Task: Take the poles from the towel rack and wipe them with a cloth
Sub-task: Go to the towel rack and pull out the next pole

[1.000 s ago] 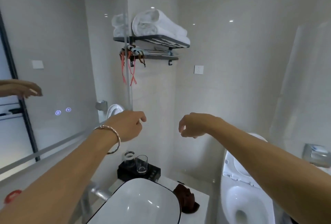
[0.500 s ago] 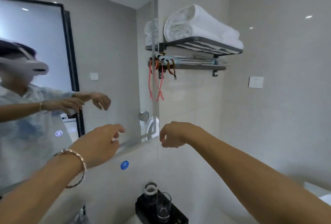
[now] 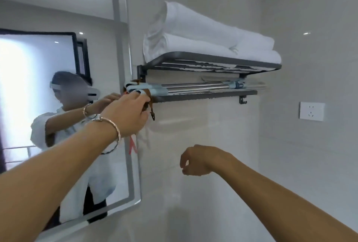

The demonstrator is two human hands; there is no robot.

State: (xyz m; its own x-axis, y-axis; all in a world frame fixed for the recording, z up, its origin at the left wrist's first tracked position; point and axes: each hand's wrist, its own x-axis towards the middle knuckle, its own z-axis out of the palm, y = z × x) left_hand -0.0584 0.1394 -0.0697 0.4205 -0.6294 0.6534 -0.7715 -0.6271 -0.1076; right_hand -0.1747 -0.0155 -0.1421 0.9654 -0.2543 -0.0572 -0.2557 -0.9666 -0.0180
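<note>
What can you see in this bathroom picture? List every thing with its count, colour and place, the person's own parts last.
towels: two, white, folded on the rack's top shelf
towel rack: one, dark grey, on the wall
poles: a bundle, count unclear, shiny metal with light blue ends, on the rack's lower bar
straps: brown and red, hanging at the poles' left ends
hook: one, dark, under the lower bar
mirror: one, left of the rack
wall socket: one, white, right of the rack
bracelet: one, silver, left wrist
left hand: grips the poles' left ends
right hand: loosely curled, holds nothing, below the rack
</note>
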